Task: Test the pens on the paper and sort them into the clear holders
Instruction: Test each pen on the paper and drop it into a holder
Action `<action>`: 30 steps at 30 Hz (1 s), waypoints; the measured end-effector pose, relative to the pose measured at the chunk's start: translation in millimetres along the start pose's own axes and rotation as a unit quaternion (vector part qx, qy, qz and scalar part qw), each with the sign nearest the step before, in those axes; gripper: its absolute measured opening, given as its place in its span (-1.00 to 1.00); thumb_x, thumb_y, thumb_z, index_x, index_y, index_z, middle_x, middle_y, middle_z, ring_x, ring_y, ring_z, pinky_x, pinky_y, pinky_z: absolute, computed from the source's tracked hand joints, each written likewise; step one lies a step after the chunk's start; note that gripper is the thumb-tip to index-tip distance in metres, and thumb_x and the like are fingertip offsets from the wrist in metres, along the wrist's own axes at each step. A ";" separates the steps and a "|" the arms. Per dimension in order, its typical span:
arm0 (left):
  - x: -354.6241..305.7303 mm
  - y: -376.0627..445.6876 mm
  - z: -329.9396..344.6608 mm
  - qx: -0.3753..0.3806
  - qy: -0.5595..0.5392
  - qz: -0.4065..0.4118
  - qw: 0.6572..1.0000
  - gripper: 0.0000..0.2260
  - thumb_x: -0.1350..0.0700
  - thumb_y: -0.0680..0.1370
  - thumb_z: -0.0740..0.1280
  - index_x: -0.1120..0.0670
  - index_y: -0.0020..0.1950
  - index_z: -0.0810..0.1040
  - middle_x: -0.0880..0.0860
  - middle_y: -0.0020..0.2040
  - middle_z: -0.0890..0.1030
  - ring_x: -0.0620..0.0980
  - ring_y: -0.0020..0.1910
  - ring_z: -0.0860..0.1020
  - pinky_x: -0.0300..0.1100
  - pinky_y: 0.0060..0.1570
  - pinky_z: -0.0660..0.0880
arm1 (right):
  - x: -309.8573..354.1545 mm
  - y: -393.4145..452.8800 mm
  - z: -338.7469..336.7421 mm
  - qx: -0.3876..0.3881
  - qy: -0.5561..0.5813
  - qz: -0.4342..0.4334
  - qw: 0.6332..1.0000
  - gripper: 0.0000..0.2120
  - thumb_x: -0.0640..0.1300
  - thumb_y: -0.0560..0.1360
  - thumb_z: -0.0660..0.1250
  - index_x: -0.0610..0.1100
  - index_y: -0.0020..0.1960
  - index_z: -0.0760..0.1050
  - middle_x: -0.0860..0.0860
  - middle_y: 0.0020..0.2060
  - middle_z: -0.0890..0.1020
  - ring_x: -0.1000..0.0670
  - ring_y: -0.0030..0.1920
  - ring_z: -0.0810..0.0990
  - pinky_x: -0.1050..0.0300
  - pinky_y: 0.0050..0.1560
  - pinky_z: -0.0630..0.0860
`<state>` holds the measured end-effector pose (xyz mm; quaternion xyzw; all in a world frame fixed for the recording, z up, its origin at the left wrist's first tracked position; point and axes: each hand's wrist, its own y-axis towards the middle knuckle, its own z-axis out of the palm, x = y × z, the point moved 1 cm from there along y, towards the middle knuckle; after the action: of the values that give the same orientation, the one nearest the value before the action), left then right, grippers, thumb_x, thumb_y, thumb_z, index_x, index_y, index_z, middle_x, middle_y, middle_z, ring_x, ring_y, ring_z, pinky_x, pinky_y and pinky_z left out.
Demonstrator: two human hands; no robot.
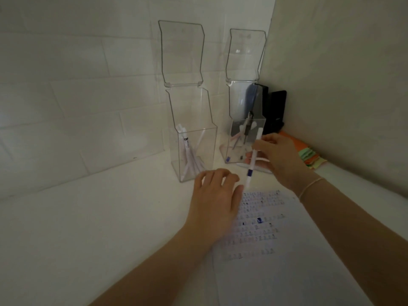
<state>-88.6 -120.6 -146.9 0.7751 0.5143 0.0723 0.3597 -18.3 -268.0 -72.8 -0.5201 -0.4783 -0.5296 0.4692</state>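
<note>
The right hand (pixel 280 157) pinches a white pen (pixel 254 157) upright above the paper's (pixel 287 272) far edge. The left hand (pixel 215 195) rests on the paper's far left corner, fingers loosely spread, holding nothing. Two clear holders (pixel 194 151) with pens stand behind, towards the countertop's (pixel 88 228) far right corner.

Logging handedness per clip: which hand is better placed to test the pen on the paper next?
Right. The right hand already grips the pen, tip just above the paper; the left hand holds nothing.
</note>
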 end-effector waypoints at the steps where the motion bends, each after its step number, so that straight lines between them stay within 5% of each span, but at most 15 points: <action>1: -7.8 1.6 -5.1 -0.004 -0.034 -0.005 0.999 -0.68 -0.06 0.59 0.07 0.04 0.10 0.54 -0.02 0.02 0.59 -0.03 0.02 0.52 -0.09 0.11 0.38 | 0.2 -6.7 1.2 0.024 0.067 0.028 0.997 -0.96 -0.31 0.52 0.28 -0.26 -0.04 0.44 -0.19 -0.17 0.57 -0.11 -0.23 0.64 0.00 -0.17 0.64; 4: -22.1 3.2 -12.7 0.057 -0.201 -0.126 0.970 -0.69 -0.16 0.59 0.07 -0.03 0.16 0.46 -0.08 0.02 0.58 -0.11 0.01 0.52 -0.16 0.06 0.44 | -2.9 -29.2 6.0 0.056 0.159 0.053 0.984 -0.89 -0.32 0.55 0.22 -0.26 -0.15 0.43 -0.17 -0.29 0.56 -0.07 -0.33 0.65 0.05 -0.22 0.64; 7: -23.6 5.5 -15.2 0.089 -0.320 -0.182 0.925 -0.78 -0.07 0.60 0.14 -0.01 0.12 0.48 -0.07 -0.19 0.59 -0.19 -0.26 0.53 -0.26 -0.21 0.48 | -8.6 -45.5 7.2 0.052 0.219 0.060 0.972 -0.83 -0.33 0.55 0.18 -0.25 -0.22 0.42 -0.12 -0.42 0.59 -0.06 -0.34 0.65 0.07 -0.22 0.64; 11: -26.8 5.7 -18.7 0.120 -0.354 -0.138 0.917 -0.78 0.02 0.63 0.12 0.05 0.08 0.53 -0.07 -0.40 0.40 -0.18 -0.48 0.34 -0.35 -0.43 0.28 | -16.9 -58.4 1.3 0.071 0.214 0.054 0.973 -0.73 -0.34 0.48 0.24 -0.18 -0.38 0.38 -0.05 -0.46 0.44 -0.02 -0.36 0.48 0.14 -0.28 0.47; 16: -41.6 3.3 -19.2 0.189 -0.397 -0.077 0.895 -0.77 0.07 0.64 0.11 0.05 0.11 0.54 -0.09 -0.08 0.60 -0.31 -0.21 0.52 -0.43 -0.11 0.40 | -28.5 -75.4 -13.5 0.157 0.054 0.069 0.984 -0.63 -0.16 0.50 0.33 -0.10 -0.42 0.28 -0.04 -0.52 0.25 0.03 -0.47 0.19 0.22 -0.45 0.21; 20: -47.5 1.7 -26.2 0.201 -0.432 -0.057 0.878 -0.78 0.03 0.62 0.15 0.06 0.05 0.56 -0.10 -0.27 0.60 -0.22 -0.50 0.34 -0.39 -0.39 0.28 | -22.2 -82.2 -27.5 0.139 0.025 0.045 0.989 -0.63 -0.14 0.53 0.29 -0.11 -0.44 0.34 -0.05 -0.51 0.32 0.05 -0.49 0.24 0.20 -0.43 0.18; 22: -48.0 -0.2 -26.6 0.199 -0.380 -0.052 0.902 -0.78 -0.08 0.59 0.14 -0.03 0.08 0.51 -0.15 -0.42 0.52 -0.19 -0.52 0.34 -0.35 -0.40 0.28 | -18.4 -84.9 -32.4 0.108 0.007 0.036 0.993 -0.64 -0.08 0.54 0.28 -0.13 -0.40 0.38 -0.06 -0.48 0.40 0.05 -0.48 0.30 0.22 -0.43 0.22; 25: -37.6 -4.4 -19.4 0.186 -0.173 -0.044 0.966 -0.61 -0.29 0.52 -0.02 -0.06 0.12 0.31 -0.06 -0.38 0.54 -0.14 -0.44 0.49 -0.17 -0.31 0.43 | -19.2 -87.0 -44.8 -0.011 0.087 0.047 0.995 -0.64 -0.03 0.57 0.24 -0.18 -0.34 0.44 -0.10 -0.42 0.58 0.02 -0.47 0.45 0.23 -0.48 0.41; 30: -25.4 -9.3 -9.5 0.141 -0.068 -0.022 0.987 -0.80 -0.01 0.57 -0.07 0.04 0.01 0.27 -0.04 -0.43 0.43 -0.09 -0.49 0.38 -0.12 -0.36 0.33 | -33.1 -99.5 -56.5 0.009 0.093 0.082 0.992 -0.69 -0.05 0.59 0.19 -0.25 -0.16 0.52 -0.23 -0.16 0.67 -0.10 -0.26 0.67 0.04 -0.14 0.65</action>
<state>-111.8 -135.6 -139.3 0.8096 0.5106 -0.0616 0.2829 -122.4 -314.1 -107.8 -0.5014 -0.3930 -0.5314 0.5583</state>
